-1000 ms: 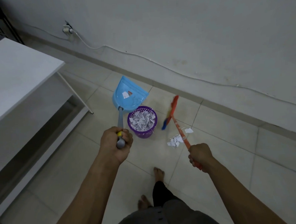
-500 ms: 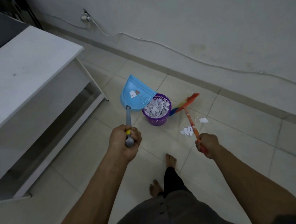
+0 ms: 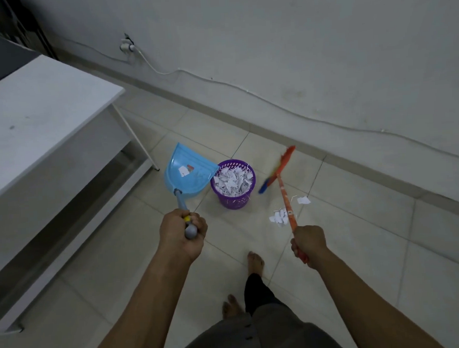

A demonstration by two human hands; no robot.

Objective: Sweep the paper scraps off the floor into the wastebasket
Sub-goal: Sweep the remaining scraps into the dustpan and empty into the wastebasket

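My left hand (image 3: pixel 182 234) grips the grey handle of a light blue dustpan (image 3: pixel 188 173), whose pan sits just left of the purple wastebasket (image 3: pixel 234 197) and touches its rim. The wastebasket is full of white paper scraps. My right hand (image 3: pixel 309 245) holds the orange handle of a small broom (image 3: pixel 278 171), its orange and blue head to the right of the wastebasket. A small heap of paper scraps (image 3: pixel 279 216) lies on the floor under the broom handle. One more scrap (image 3: pixel 303 200) lies to its right.
A white table (image 3: pixel 31 118) with a lower shelf stands at the left. The wall runs across the back with a white cable (image 3: pixel 217 80) along it and a plug at the upper left. My bare feet (image 3: pixel 255 262) stand on the tiled floor below the hands.
The view has shifted, so the table fills more of the left. The broom head has swung from next to the wastebasket out to the right and farther back. Both hands keep their grips.
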